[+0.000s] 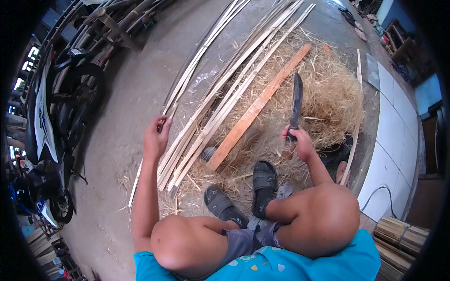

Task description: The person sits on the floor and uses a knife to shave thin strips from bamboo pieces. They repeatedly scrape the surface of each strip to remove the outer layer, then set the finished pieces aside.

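Note:
My right hand [300, 142] is closed round the dark handle of a large knife [296, 100], its blade pointing up and away from me. To the left, my left hand [158, 133] has its fingers closed at the near end of a few long, thin bamboo strips [199, 58]. More pale bamboo strips [225, 96] lie in a long bundle on the ground between my hands. An orange-brown wooden plank [260, 107] slants across the ground beside them. Curly shavings [328, 93] are heaped beyond the knife.
A motorbike [44, 112] stands at the left, with bamboo poles [112, 23] behind it. White tiles [391, 126] edge the floor at the right. Bundled slats [401, 234] lie at lower right. My sandalled feet [265, 180] rest among loose shavings.

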### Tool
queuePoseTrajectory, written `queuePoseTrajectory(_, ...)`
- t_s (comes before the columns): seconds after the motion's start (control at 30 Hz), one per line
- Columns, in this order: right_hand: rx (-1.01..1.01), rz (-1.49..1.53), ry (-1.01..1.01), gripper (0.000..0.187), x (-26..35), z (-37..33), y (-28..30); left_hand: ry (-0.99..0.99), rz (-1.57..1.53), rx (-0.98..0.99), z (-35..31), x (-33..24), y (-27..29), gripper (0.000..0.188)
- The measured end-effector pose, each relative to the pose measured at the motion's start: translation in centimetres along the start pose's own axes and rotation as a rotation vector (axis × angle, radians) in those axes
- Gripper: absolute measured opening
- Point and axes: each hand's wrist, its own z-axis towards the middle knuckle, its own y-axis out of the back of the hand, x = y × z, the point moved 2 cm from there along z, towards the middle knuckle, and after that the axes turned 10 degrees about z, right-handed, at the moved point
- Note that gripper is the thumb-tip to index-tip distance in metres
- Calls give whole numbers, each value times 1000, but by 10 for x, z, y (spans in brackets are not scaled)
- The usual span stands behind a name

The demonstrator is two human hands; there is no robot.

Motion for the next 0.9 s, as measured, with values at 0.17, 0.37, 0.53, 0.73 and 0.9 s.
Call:
queuePoseTrajectory(0.17,-112,-5,73,20,9,4,-22,27,-121,202,29,-44,28,32)
queuePoseTrajectory(0.37,104,-174,64,27,11,-16,-70,94,-210,499,26,-81,-43,31)
queuePoseTrajectory(0.53,226,-144,-250,31,-22,-37,-103,105,-201,805,2,-44,-148,30)
queuePoseTrajectory(0.73,90,-36,-730,20,-83,-51,-72,-273,210,561,44,-77,-210,40)
queuePoseTrajectory(0.9,164,-97,-609,24,-92,-59,-70,-405,155,358,18,-160,-279,46)
